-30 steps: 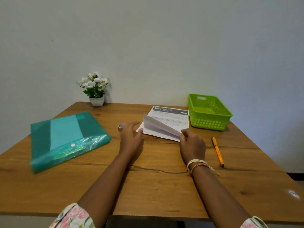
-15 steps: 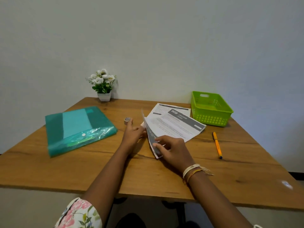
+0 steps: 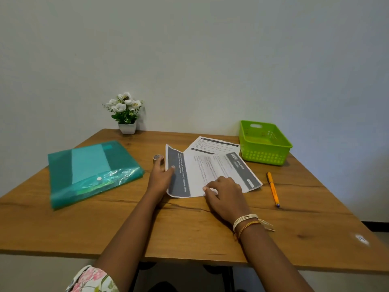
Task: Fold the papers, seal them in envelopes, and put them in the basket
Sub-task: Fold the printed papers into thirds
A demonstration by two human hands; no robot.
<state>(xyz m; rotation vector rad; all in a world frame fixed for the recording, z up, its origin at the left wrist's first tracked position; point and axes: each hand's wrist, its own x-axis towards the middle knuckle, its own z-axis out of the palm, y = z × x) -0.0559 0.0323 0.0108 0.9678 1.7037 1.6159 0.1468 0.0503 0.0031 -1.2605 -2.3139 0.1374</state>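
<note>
At the far left of the worktop [image 3: 210, 234] lies a teal folder [image 3: 92, 171], with a potted plant [image 3: 126, 114] behind it by the wall. Just right of the folder the left hand [image 3: 161, 175] rests with fingers nearly straight, its thumb pressing the raised left edge of the top sheet [image 3: 210, 173], while a fingertip reaches toward a small tape roll [image 3: 157, 157] beside that edge. The top sheet lies askew across the middle of the worktop, its left strip curling upward, its printed face up; a second sheet [image 3: 216, 144] lies flat beneath and behind it. The right hand [image 3: 225, 192] lies palm down on the near right part of the top sheet, fingers loosely spread and gripping nothing, pinning the paper to the wood. The paper looks light, thin and limp, likely to slide on the smooth wood and to crease wherever it is pressed, so it is best taken by a corner or edge between thumb and fingertip while the other hand holds it flat. A pen [image 3: 273, 189] lies to the right of the sheets, well clear of both hands. The green basket [image 3: 265, 144] stands at the far right rear, near the second sheet. No envelope shows.
</note>
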